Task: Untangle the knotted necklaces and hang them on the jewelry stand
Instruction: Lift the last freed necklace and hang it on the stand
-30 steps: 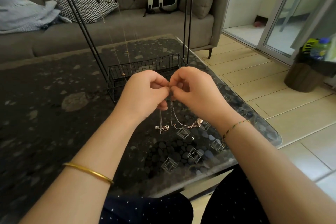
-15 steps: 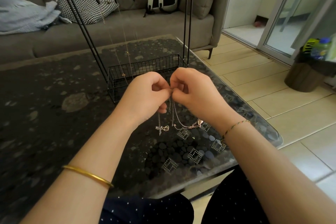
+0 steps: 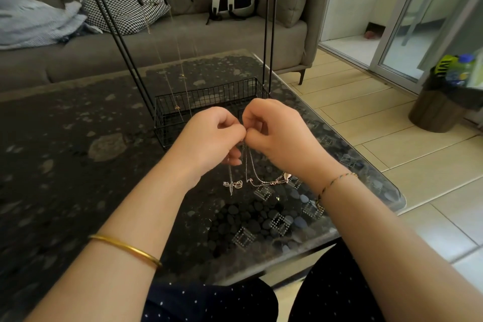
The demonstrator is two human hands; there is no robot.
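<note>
**Both hands on the knot**

We pinch the tangled necklaces (image 3: 250, 170) between our left hand (image 3: 209, 136) and right hand (image 3: 278, 134), the fingers (image 3: 228, 125) of both curled tight on the chains. The pendants dangle below, close over the counter (image 3: 65, 138). The jewelry stand (image 3: 209, 98) sits just behind our hands, with a thin gold chain (image 3: 177, 107) hanging from it.

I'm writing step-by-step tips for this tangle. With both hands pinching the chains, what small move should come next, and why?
Probably ease the two hands slightly apart to loosen the knot. The left hand and right hand pinch the silver chains at one shared spot. The pendants dangle below it, and none is yet free to go on the jewelry stand.
</note>
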